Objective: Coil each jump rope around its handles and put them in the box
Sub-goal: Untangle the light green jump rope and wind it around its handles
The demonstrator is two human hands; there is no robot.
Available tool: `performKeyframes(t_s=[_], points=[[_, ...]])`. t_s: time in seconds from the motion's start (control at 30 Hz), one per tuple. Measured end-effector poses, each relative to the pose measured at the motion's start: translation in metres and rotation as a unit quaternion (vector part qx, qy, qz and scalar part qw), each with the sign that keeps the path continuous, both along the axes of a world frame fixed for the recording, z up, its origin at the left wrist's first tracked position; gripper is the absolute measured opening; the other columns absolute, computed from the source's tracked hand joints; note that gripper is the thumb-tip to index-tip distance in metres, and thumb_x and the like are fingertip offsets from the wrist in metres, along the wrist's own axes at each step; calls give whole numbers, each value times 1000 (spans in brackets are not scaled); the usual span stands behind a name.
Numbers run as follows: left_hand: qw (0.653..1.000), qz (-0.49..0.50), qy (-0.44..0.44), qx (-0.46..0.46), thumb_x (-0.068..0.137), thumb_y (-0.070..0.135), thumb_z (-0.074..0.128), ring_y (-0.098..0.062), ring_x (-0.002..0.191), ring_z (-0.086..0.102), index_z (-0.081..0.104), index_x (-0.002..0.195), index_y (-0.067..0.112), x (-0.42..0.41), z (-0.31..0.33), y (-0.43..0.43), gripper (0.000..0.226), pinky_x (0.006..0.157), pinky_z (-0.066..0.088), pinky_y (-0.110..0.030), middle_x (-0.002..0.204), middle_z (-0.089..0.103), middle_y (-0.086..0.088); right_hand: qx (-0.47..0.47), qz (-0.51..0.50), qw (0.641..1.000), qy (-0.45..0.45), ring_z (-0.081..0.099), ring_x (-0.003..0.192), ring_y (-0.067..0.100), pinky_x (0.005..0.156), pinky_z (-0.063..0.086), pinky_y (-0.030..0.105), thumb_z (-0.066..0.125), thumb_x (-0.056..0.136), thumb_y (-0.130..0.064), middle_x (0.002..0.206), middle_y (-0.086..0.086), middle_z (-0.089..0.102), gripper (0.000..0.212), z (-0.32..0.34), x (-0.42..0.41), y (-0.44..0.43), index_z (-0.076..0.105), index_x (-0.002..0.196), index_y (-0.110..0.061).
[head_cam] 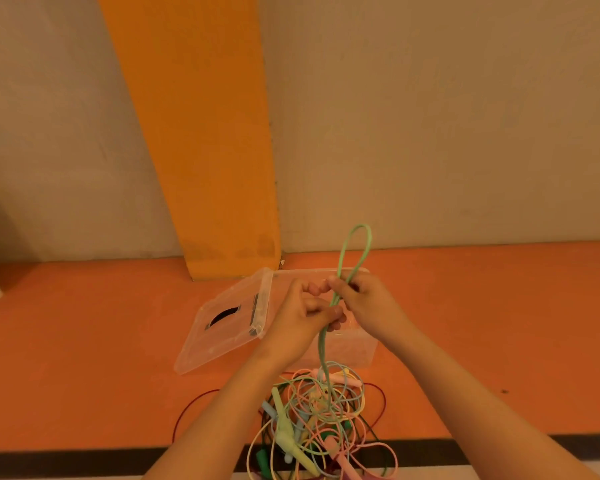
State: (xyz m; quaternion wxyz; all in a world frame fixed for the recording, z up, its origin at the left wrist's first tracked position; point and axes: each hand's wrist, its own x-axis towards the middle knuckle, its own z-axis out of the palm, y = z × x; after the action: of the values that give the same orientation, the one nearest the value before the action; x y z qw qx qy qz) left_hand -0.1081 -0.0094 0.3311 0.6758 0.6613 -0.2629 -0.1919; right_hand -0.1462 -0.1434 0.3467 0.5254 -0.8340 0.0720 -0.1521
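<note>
1. Two bare hands work above one clear plastic box (368, 348) that stands on the orange floor (84, 358), close to the wall.
2. The right hand (368, 303) is closed around one green jump rope (355, 244), which is doubled over; a single loop of it stands up above the fist.
3. The left hand (305, 317) pinches the same green rope just below the right hand, fingers curled shut on it.
4. From the hands the doubled green rope hangs straight down into the pile of ropes (323, 420) on the floor.
5. That pile lies just in front of the box, nearer the person. It is one tangle of pastel ropes in pink, yellow, pale blue and green, with one dark red rope (194, 403) looping out on the floor around it. The exact count of ropes cannot be told, and several handles show among them.
6. One clear lid (222, 327), with a dark handle slot, is swung open to the left of the box.
7. One orange pillar (201, 133) rises against the wall behind the box.
</note>
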Motion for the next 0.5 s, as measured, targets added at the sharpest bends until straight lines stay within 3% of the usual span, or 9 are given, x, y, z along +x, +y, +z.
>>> performKeyframes(t_s=[0.1, 0.17, 0.27, 0.33, 0.4, 0.5], points=[[994, -68, -7, 89, 97, 4, 52, -7, 65, 64, 50, 98, 7, 1, -8, 1, 3, 69, 52, -19, 74, 68, -3, 87, -25, 995, -45, 44, 41, 8, 47, 36, 26, 47, 100, -22, 44, -5, 49, 28, 10, 2, -7, 68, 82, -18], [979, -116, -46, 160, 101, 12, 45, 1, 71, 64, 60, 98, 12, 0, -14, 2, 15, 73, 48, -13, 77, 67, 4, 189, -32, 977, -92, 50, 44, 6, 47, 40, 19, 44, 101, -19, 50, -1, 54, 27, 22, 0, -13, 67, 88, -13], [983, -101, -44, 150, 103, 12, 41, -1, 71, 65, 64, 93, 13, 1, -15, 4, 25, 71, 47, -13, 75, 68, 5, 285, -33, 953, -98, 54, 54, 7, 51, 44, 17, 48, 99, -21, 64, 4, 57, 21, 27, -3, -20, 66, 98, -10], [989, -73, -43, 120, 102, 9, 42, -7, 67, 66, 64, 89, 12, 5, -11, 6, 26, 67, 49, -18, 70, 69, 4, 243, -9, 970, -12, 54, 61, 10, 54, 44, 20, 58, 93, -27, 75, 4, 58, 17, 21, -5, -22, 65, 91, -12], [994, -60, -38, 89, 101, 8, 43, -10, 63, 66, 64, 88, 10, 9, -7, 8, 25, 65, 51, -21, 67, 69, 3, 128, 50, 987, 85, 52, 66, 12, 56, 42, 23, 62, 90, -31, 78, 1, 60, 16, 12, -8, -19, 67, 85, -17], [994, -67, -47, 72, 101, 12, 43, -12, 62, 66, 64, 88, 10, 10, 0, 9, 24, 65, 52, -23, 68, 69, 2, 79, 122, 985, 90, 47, 63, 7, 53, 38, 21, 61, 92, -26, 67, -6, 54, 15, 3, -10, -12, 71, 85, -16]])
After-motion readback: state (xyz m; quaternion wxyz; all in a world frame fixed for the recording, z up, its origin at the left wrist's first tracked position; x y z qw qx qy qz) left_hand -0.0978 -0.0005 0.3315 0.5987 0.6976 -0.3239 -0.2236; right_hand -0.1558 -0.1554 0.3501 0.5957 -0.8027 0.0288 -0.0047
